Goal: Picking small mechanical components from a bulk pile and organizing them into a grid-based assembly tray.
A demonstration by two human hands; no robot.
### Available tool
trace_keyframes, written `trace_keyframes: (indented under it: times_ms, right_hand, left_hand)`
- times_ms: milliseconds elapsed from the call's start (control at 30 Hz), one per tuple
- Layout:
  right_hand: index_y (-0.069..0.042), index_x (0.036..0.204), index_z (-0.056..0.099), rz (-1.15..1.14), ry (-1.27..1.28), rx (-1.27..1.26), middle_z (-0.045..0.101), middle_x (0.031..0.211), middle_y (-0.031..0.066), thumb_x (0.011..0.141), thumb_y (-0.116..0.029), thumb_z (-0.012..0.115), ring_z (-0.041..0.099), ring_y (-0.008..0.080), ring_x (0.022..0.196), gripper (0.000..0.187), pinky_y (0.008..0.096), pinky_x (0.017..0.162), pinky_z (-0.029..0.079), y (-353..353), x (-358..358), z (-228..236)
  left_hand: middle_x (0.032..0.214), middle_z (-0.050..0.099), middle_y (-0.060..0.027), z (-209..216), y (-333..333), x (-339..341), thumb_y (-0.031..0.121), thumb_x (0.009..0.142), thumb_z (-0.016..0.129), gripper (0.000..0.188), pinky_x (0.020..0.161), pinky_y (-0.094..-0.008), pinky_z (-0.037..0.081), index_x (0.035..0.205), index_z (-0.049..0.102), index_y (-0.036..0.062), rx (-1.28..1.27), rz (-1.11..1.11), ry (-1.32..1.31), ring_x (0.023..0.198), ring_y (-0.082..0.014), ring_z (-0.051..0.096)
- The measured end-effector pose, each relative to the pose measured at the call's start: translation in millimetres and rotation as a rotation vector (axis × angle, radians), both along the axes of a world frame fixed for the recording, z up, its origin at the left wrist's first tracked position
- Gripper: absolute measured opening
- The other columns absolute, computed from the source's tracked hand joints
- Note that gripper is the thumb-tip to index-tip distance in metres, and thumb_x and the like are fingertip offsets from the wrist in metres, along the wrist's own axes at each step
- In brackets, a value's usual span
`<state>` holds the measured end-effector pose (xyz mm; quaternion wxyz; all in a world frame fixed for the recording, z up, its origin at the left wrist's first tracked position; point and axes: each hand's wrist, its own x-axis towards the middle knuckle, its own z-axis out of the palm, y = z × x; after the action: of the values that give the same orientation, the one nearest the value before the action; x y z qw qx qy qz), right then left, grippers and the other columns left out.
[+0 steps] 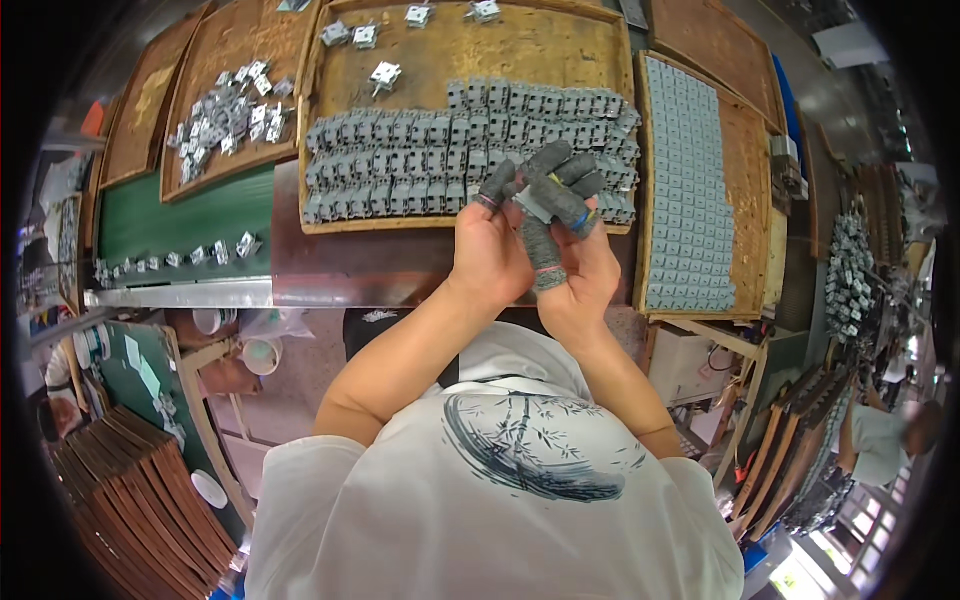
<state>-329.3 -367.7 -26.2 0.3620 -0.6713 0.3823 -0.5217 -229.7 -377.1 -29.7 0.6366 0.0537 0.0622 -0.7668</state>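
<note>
My left hand point(490, 245) and my right hand point(585, 265) are together above the near right part of a wooden tray point(375, 228). Grey cloth sleeves cover several of my fingers, some banded with coloured rings. A small grey metal part point(536, 204) is pinched between the fingers of both hands; the fingers hide much of it. Beneath and beyond my hands stand tight rows of small grey metal parts point(390, 165), filling the near part of the tray. A few loose metal parts point(384, 76) lie toward its far side.
To the right, a wooden tray point(750, 220) holds neat columns of flat grey parts point(688, 190). At left, another tray point(178, 180) carries a loose heap of metal parts point(235, 115). Several more line the green conveyor belt point(135, 215). Stacked boards point(120, 480) stand lower left.
</note>
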Motion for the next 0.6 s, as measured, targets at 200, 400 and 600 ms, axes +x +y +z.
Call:
trace_keyframes:
  times_ms: [200,400,600]
  right_hand:
    - [0.000,0.114,0.057,0.212,-0.715,0.586,0.061,0.109,0.0116,0.091,-0.012,0.061,0.061,0.0204,0.096,0.027,0.0316,0.078,0.052,0,-12,33]
    - [-0.002,0.100,0.067,0.112,0.260,0.263,0.064,0.090,0.0056,0.082,-0.008,0.071,0.061,0.0173,0.075,0.019,0.0285,0.066,0.049,10,-30,30]
    - [-0.001,0.095,0.068,0.165,0.723,0.049,0.062,0.087,0.0119,0.074,-0.001,0.071,0.062,0.0300,0.074,0.022,0.0358,0.064,0.049,21,-18,31]
  left_hand:
    - [0.141,0.049,-0.0175,-15,19,12,0.039,0.100,0.036,0.055,0.107,-0.0445,0.037,0.139,0.046,0.0006,-0.105,0.014,0.085,0.128,-0.0300,0.048]
    - [0.140,0.050,-0.0147,-11,29,9,0.040,0.099,0.035,0.056,0.103,-0.0419,0.040,0.139,0.047,0.0015,-0.025,0.056,-0.120,0.125,-0.0268,0.049]
    - [0.135,0.054,-0.0107,-16,40,6,0.039,0.101,0.033,0.053,0.095,-0.0352,0.043,0.138,0.048,0.0035,0.003,0.001,-0.190,0.114,-0.0202,0.053]
